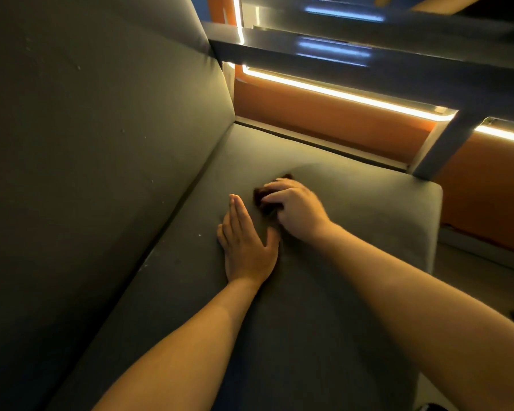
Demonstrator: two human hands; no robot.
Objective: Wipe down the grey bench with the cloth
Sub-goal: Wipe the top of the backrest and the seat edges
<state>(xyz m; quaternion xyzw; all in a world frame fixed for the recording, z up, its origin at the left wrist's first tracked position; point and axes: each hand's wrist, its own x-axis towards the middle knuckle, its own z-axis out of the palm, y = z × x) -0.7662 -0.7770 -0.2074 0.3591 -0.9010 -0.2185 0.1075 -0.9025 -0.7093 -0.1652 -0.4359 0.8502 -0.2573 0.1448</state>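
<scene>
The grey bench seat [353, 209] runs from the bottom of the view up to its far end by the wall. A small dark brown cloth [264, 200] lies bunched on the seat near the middle. My right hand [297, 210] covers most of the cloth, its fingers curled over it and pressing it onto the cushion. Just to its left, my left hand [245, 240] rests flat on the seat with fingers straight and together, holding nothing. Only the cloth's left and top edges show beyond my fingers.
The grey backrest [101, 143] rises along the left, with a few pale specks on it. An orange wall panel [324, 114] with lit strips and a metal frame [445, 143] stands past the far end. The seat's right edge drops to the floor [472, 280].
</scene>
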